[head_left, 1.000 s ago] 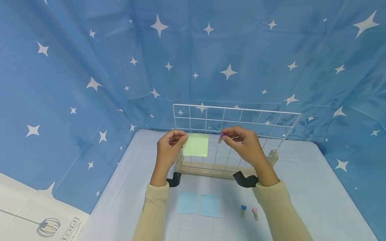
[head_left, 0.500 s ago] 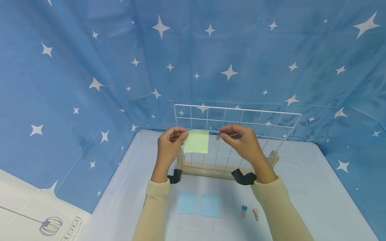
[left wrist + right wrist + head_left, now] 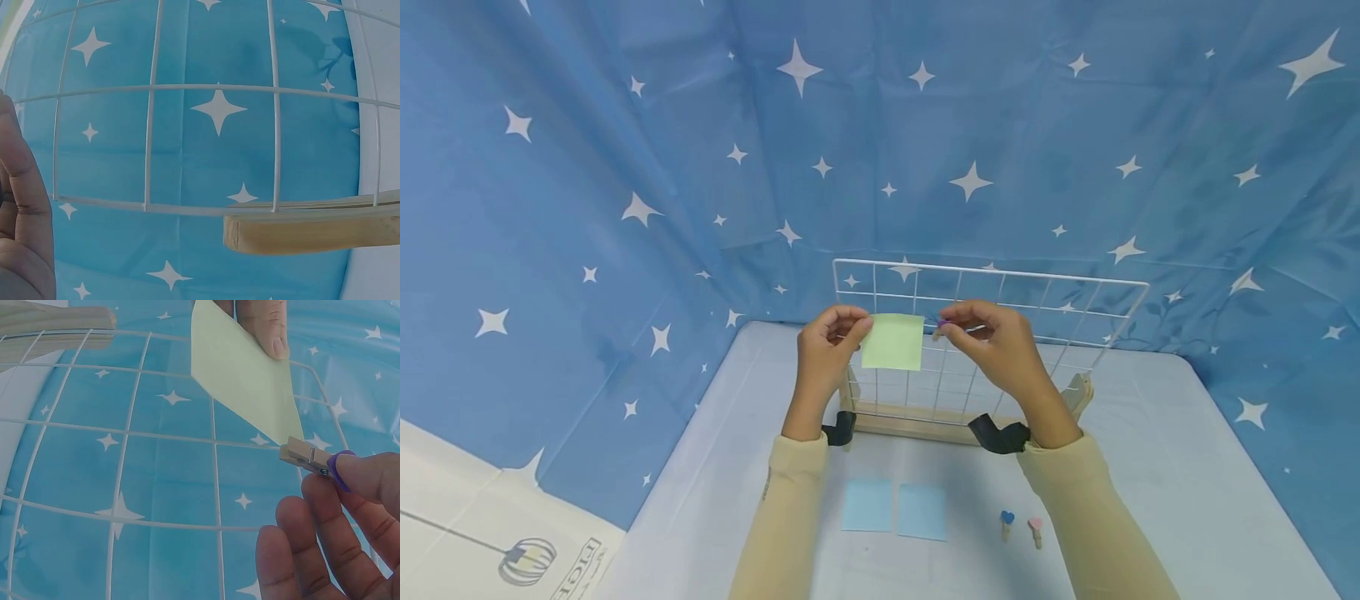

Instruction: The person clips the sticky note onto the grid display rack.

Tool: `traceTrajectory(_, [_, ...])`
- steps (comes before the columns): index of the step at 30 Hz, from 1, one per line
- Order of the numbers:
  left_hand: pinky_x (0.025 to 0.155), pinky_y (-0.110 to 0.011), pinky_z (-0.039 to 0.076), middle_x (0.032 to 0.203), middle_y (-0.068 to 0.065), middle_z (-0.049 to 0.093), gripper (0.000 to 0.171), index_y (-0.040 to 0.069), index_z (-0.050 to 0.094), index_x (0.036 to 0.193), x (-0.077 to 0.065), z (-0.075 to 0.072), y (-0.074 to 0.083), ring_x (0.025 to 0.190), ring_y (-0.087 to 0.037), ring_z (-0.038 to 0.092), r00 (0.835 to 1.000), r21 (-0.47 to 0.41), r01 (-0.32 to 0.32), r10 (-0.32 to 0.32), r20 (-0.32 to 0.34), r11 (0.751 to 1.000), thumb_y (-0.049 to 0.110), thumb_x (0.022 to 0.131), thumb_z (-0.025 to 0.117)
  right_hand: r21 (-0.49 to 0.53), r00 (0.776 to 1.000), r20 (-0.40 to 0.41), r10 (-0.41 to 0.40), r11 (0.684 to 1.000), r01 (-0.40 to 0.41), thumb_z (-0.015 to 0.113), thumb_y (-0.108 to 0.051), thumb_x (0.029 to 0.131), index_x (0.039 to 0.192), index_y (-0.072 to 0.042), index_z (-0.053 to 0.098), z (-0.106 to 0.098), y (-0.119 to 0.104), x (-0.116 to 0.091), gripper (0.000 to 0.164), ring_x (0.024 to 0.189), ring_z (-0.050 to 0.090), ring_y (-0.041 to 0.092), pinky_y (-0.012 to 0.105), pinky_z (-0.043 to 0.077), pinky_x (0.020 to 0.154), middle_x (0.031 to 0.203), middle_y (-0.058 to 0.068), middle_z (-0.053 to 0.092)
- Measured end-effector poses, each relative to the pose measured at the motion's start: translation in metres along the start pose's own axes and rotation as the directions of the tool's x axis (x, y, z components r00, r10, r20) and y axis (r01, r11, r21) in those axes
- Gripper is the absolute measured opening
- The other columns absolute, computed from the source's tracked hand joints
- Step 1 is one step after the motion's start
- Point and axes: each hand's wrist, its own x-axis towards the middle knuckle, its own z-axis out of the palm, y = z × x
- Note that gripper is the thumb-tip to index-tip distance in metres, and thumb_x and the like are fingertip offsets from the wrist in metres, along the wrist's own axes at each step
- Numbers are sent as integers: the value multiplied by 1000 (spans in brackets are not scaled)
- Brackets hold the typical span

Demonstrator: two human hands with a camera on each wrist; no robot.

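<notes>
In the head view my left hand [image 3: 824, 350] pinches a pale green sticky note [image 3: 892, 342] by its left edge, in front of a white wire grid [image 3: 992, 302]. My right hand [image 3: 1000, 346] pinches a small wooden clothespin [image 3: 304, 454] with a purple decoration [image 3: 339, 470] between thumb and index finger. Its tip is right at a corner of the note in the right wrist view, where the left fingers show at the note's other side. At the edge of the left wrist view only part of the left hand [image 3: 24, 212] appears.
The grid stands in a wooden base [image 3: 917, 427] on the white table [image 3: 700, 517]. Two light blue notes [image 3: 868, 505] lie side by side nearer me. Right of them are a clothespin with a blue heart [image 3: 1007, 523] and one with a pink heart [image 3: 1036, 532]. Behind hangs a blue star-patterned cloth [image 3: 865, 125].
Both hands have risen a little toward the upper part of the grid. The left carries the green note slightly right, while the right brings the clothespin left, closer to the note.
</notes>
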Motion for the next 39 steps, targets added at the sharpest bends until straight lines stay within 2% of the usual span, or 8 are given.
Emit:
traceTrajectory(11, [69, -28, 56, 92, -4, 71, 23, 10, 72, 103, 6, 2, 1, 79, -18, 63, 999, -13, -30, 30, -23, 999, 31, 93, 72, 25, 1000, -5, -2, 1000, 2, 70, -12, 94, 112, -8, 72, 2, -3, 7, 18, 91, 67, 15, 21, 55, 79, 102, 3, 72])
traceTrajectory(19, [69, -29, 57, 92, -4, 71, 22, 11, 72, 103, 12, 1, 3, 80, -17, 64, 999, -20, -38, 38, -31, 999, 30, 92, 73, 23, 1000, 23, 2, 1000, -3, 70, -12, 95, 110, -8, 73, 5, -14, 13, 16, 87, 69, 16, 31, 59, 77, 101, 3, 72])
traceTrajectory(26, [68, -28, 56, 92, -5, 72, 22, 10, 73, 101, 18, 2, 3, 78, -16, 64, 997, -22, -65, 64, -41, 998, 30, 92, 74, -44, 999, 23, -41, 998, 42, 70, -13, 95, 108, -7, 73, 8, -22, 23, 15, 85, 69, 16, 36, 59, 77, 100, 4, 73])
traceTrajectory(39, [68, -29, 57, 92, -5, 72, 21, 9, 73, 101, 22, 2, -2, 77, -18, 64, 996, -25, -78, 77, -40, 997, 29, 93, 72, -129, 988, -20, -153, 980, 149, 71, -8, 93, 104, -5, 74, 17, -30, 33, 12, 84, 69, 17, 35, 59, 73, 99, 5, 73])
